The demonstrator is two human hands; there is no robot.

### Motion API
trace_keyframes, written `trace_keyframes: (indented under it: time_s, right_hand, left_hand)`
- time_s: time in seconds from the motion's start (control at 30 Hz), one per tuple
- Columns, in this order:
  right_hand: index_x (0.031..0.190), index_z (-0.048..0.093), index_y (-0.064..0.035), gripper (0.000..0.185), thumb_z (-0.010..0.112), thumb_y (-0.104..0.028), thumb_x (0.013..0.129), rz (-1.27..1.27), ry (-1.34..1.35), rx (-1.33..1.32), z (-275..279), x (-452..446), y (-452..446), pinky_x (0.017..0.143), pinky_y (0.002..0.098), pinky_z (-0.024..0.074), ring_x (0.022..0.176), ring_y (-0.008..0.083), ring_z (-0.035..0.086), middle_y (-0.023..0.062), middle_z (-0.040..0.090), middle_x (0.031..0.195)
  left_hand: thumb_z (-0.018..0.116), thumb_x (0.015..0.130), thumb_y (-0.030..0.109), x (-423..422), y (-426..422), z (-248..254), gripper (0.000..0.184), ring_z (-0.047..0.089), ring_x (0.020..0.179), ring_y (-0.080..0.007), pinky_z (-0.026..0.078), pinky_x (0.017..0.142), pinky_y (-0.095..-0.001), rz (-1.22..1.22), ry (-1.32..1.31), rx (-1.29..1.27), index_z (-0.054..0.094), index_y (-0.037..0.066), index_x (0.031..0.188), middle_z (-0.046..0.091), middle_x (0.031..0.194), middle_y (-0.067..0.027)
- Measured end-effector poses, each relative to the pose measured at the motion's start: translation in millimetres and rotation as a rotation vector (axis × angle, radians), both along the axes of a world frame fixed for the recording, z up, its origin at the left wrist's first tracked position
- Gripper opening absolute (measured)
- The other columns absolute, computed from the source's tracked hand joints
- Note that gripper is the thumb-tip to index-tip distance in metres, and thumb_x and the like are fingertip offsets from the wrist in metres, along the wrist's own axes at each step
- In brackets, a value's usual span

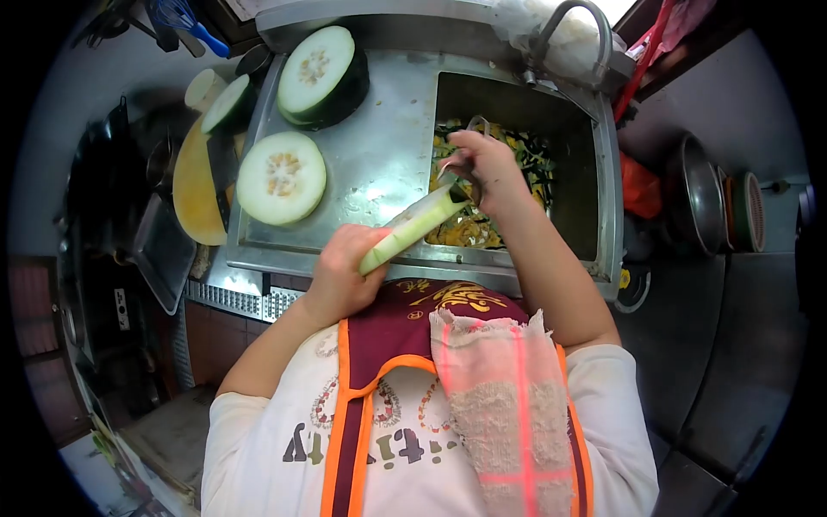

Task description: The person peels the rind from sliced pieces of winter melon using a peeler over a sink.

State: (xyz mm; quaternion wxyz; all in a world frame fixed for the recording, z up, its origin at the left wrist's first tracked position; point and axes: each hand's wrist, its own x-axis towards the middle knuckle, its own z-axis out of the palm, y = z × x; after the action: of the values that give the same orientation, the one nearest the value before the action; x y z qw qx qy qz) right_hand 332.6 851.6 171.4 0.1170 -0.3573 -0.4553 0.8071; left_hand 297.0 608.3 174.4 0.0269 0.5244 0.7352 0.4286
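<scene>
My left hand (343,269) is closed round the near end of a pale green winter melon piece (410,233), which slants up over the sink's front left edge. Some dark green skin shows at its far end. There my right hand (494,169) grips what looks like a metal peeler (449,175), partly hidden by the fingers, against the melon. On the steel counter to the left lie two cut winter melon rounds: one pale with seeds (282,178), the other thick with dark green rind (322,76). Dark green and yellow peelings (534,159) cover the sink bottom.
A faucet (575,26) arches over the back of the sink (594,207). Another melon piece (226,105) and a large yellow piece (197,185) stand left of the counter (379,142). Metal basins (692,194) lean at the right. A grey tray (162,254) sits lower left.
</scene>
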Motion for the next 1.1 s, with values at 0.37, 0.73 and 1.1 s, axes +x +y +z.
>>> trace_keyframes:
  time_s: [0.37, 0.73, 1.1]
  right_hand:
    - [0.091, 0.051, 0.0031, 0.020, 0.058, -0.008, 0.076, -0.349, -0.087, 0.069, -71, 11, 4, 0.054, 0.0302, 0.0478, 0.063, 0.0218, 0.062, 0.0112, 0.057, 0.077]
    - [0.100, 0.049, 0.0077, 0.033, 0.059, -0.007, 0.073, 0.028, -0.001, 0.119, 26, 7, -40, 0.058, 0.0291, 0.0464, 0.065, 0.0190, 0.058, 0.0105, 0.055, 0.083]
    - [0.089, 0.054, -0.0034, 0.017, 0.059, -0.016, 0.079, -0.256, -0.288, -0.427, -133, 37, 40, 0.064, 0.0345, 0.0493, 0.066, 0.0231, 0.062, 0.0113, 0.062, 0.079]
  left_hand:
    - [0.063, 0.067, -0.004, -2, -8, -25, 0.037, 0.057, 0.079, -0.0344, 0.047, 0.073, -0.0373, 0.089, -0.007, 0.126, 0.058, 0.001, 0.103, 0.059, 0.089, -0.0162]
    - [0.068, 0.067, -0.005, 5, -13, -36, 0.034, 0.059, 0.080, -0.0335, 0.049, 0.077, -0.0407, -0.025, 0.139, 0.187, 0.060, -0.001, 0.100, 0.060, 0.090, -0.0169]
    - [0.068, 0.066, 0.000, 7, -21, -46, 0.035, 0.059, 0.082, -0.0333, 0.048, 0.076, -0.0393, 0.054, 0.093, 0.200, 0.060, 0.000, 0.100, 0.061, 0.089, -0.0147]
